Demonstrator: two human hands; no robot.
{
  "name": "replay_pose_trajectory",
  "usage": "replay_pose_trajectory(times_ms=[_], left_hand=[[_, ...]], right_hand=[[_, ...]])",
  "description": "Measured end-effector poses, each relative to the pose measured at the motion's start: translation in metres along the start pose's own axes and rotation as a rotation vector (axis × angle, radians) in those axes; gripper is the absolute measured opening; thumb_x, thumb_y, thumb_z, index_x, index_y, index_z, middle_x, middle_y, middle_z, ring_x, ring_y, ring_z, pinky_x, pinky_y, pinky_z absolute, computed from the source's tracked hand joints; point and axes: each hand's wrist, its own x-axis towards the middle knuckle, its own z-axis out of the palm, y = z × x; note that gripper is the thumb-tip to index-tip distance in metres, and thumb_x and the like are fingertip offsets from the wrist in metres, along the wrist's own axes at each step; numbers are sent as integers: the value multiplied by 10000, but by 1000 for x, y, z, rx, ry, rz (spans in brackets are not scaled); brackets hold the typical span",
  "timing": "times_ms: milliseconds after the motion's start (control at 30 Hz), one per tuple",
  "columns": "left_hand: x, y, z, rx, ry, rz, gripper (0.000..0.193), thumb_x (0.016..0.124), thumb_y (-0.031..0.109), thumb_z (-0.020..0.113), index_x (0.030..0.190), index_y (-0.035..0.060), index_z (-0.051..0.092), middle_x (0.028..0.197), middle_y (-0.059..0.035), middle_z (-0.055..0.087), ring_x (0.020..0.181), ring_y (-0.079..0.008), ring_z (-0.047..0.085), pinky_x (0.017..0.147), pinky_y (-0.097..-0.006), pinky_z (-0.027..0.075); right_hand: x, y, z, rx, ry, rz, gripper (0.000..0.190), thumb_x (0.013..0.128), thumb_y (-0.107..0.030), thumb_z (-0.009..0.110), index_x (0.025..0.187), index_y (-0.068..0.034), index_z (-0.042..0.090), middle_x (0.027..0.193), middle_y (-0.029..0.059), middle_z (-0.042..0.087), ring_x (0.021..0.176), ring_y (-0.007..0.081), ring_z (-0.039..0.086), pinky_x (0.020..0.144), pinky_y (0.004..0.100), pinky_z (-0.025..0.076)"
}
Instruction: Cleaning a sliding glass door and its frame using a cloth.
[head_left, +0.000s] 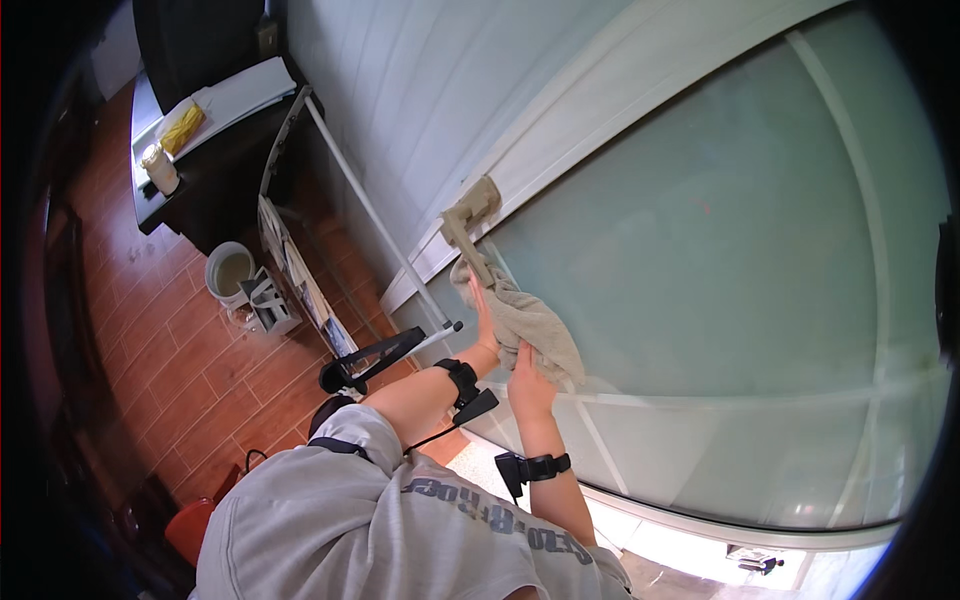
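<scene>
A beige cloth (536, 326) lies bunched below and around the end of a lever handle (469, 225) on a frosted glass door (697, 247). My left hand (486, 319) presses along the cloth's near side, fingers stretched up towards the handle, the palm partly hidden. My right hand (531, 379) grips the lower part of the cloth, with a finger extended on it. Black straps with small devices are on both forearms.
A metal rack (367, 202) holding papers stands left of the door. Beyond it are a white bucket (229, 271) and a grey-white container on the tiled floor. A dark table (225, 142) bears a jar (160, 169) and a yellow packet (182, 129). A red object (189, 529) is at lower left.
</scene>
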Motion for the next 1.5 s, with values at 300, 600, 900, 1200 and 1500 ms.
replay_pose_trajectory(times_ms=[300, 600, 900, 1200, 1500], left_hand=[[-82, 115, 104, 619, -253, 491, 730, 742, 318, 573, 1308, -34, 274, 1356, -234, 244, 1300, -384, 157, 1051, -433, 170], [14, 296, 198, 1525, -179, 1354, 661, 704, 304, 594, 1230, -46, 396, 1351, -243, 239, 1297, -419, 122, 1026, -534, 165], [44, 260, 149, 180, -307, 444, 545, 809, 268, 569, 1263, 46, 363, 1275, -148, 390, 1176, -319, 384, 969, -426, 325], [90, 300, 99, 20, -103, 515, 364, 902, 218, 431, 1216, 40, 390, 1157, -94, 483, 1011, -167, 498, 846, -284, 432], [112, 257, 69, -335, -207, 74, 373, 910, 278, 333, 1135, 18, 478, 1074, -134, 557, 933, -256, 561, 818, -356, 467]], right_hand=[[-33, 0, -55, 424, 558, 85, 637, 702, -121, 619, 1243, 67, 339, 1269, 297, 345, 1167, 453, 333, 994, 490, 222], [96, -25, -184, 139, 999, -174, 504, 763, -77, 571, 1222, 36, 397, 1212, 299, 417, 1107, 473, 402, 949, 455, 320], [122, -42, -159, 9, 873, -240, 586, 693, -80, 591, 1249, -33, 411, 1254, 245, 415, 1166, 414, 393, 964, 507, 288], [178, -74, -176, -91, 560, -300, 488, 781, -153, 488, 1263, -96, 432, 1210, 120, 498, 1152, 295, 443, 957, 438, 324], [170, -67, -139, 14, 395, -337, 608, 791, -115, 448, 1367, -116, 255, 1229, 113, 485, 1113, 273, 484, 886, 426, 403]])
